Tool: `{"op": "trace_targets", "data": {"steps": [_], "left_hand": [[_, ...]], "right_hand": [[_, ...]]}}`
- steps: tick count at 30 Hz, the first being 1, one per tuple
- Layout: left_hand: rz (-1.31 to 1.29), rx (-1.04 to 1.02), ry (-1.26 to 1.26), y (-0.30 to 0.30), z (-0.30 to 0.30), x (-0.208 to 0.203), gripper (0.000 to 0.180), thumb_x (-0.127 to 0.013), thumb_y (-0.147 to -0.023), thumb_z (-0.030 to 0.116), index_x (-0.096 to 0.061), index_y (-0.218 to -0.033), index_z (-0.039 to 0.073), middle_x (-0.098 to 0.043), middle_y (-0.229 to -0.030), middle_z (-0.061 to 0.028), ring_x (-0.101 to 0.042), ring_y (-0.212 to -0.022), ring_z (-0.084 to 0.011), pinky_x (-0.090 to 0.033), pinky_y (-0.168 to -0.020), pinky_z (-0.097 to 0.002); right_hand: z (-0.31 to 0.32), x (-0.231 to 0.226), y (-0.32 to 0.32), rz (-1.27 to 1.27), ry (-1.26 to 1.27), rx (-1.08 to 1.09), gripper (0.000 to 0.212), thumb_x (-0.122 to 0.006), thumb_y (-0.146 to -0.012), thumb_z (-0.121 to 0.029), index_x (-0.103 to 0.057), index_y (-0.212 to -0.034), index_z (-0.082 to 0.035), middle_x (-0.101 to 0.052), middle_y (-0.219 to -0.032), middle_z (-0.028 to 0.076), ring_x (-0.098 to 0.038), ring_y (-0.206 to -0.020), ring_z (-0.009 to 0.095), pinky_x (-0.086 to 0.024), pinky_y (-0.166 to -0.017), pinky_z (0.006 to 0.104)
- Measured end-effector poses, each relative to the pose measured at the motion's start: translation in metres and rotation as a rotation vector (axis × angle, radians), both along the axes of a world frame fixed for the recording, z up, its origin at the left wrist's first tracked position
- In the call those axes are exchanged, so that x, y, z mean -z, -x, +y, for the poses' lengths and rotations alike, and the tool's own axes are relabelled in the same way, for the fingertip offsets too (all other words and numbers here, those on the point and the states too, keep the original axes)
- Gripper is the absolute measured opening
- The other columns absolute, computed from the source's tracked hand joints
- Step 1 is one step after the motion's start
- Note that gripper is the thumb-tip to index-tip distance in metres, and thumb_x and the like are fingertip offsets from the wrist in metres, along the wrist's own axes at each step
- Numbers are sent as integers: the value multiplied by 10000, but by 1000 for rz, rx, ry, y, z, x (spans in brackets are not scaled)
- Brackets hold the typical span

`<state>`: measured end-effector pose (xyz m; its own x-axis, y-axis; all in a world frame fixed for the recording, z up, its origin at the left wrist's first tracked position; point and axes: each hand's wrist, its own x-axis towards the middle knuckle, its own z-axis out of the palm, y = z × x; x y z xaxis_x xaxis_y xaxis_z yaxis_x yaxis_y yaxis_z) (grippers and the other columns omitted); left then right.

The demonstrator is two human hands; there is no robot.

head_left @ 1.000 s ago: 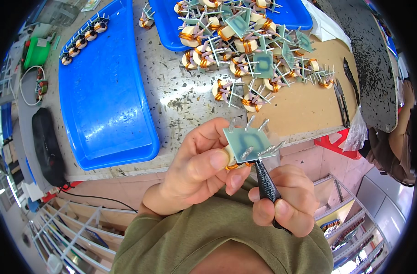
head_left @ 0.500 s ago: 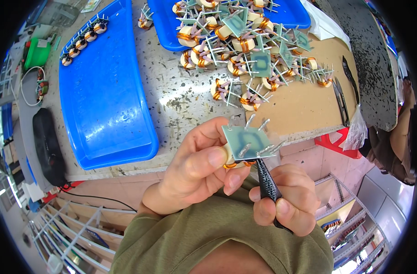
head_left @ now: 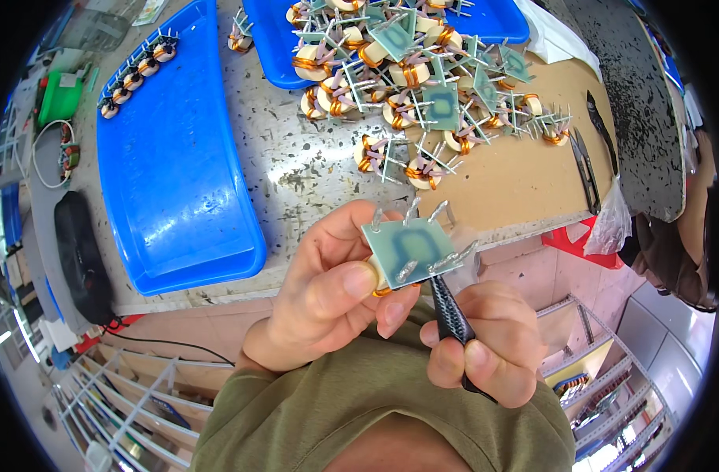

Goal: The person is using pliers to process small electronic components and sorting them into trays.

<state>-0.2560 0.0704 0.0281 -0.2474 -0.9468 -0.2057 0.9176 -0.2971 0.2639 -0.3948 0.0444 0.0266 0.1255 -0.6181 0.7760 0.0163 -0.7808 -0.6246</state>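
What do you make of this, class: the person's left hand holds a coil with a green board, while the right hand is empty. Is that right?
Not quite: the right hand is not empty; the head view shows it gripping a black tool. The left hand does hold the coil with the green board.

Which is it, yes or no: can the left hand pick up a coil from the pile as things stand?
Probably not: the left hand pinches a coil with its green board, though nothing seems to block the way to the pile.
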Motion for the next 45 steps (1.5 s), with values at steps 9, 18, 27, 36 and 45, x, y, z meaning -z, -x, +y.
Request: {"op": "trace_targets", "data": {"steps": [9,18,27,36,45], "left_hand": [[-15,-57,-26,4,1,-4,366,-561,-769,158,-432,-1096,57,-544,-879,-92,-494,-582,-152,-395,-474,-246],[-168,28,-125,3,-4,-9,375,-636,-678,297,-414,-848,48,-469,-814,-155,-445,-449,-86,-376,-338,-182],[-150,47,-167,6,-9,-14,380,-627,-675,325,-490,-819,1,-509,-756,-195,-422,-386,-57,-340,-294,-157],[66,172,-67,1,-4,-1,430,-472,-818,335,-447,-990,-58,-565,-894,-199,-460,-472,-116,-376,-389,-215],[143,176,-82,2,-6,-5,413,-443,-839,339,-468,-955,-57,-569,-846,-162,-448,-462,-118,-356,-372,-221]], "right_hand": [[0,4,-1,-35,17,23,303,-693,-617,-5,-483,-833,-31,-537,-597,47,-477,-463,143,-425,-406,249],[3,7,1,-66,12,52,294,-680,-637,-8,-477,-848,-30,-543,-605,52,-479,-439,136,-433,-400,247],[1,7,1,-65,20,21,291,-671,-651,-10,-473,-863,-27,-549,-623,59,-489,-449,137,-438,-398,251],[-1,5,3,-47,20,16,298,-666,-663,-19,-467,-884,-29,-546,-640,63,-493,-449,142,-438,-396,252],[-10,16,8,-108,120,-118,322,-666,-697,-91,-446,-923,-25,-539,-646,76,-466,-419,146,-393,-411,264]]}}
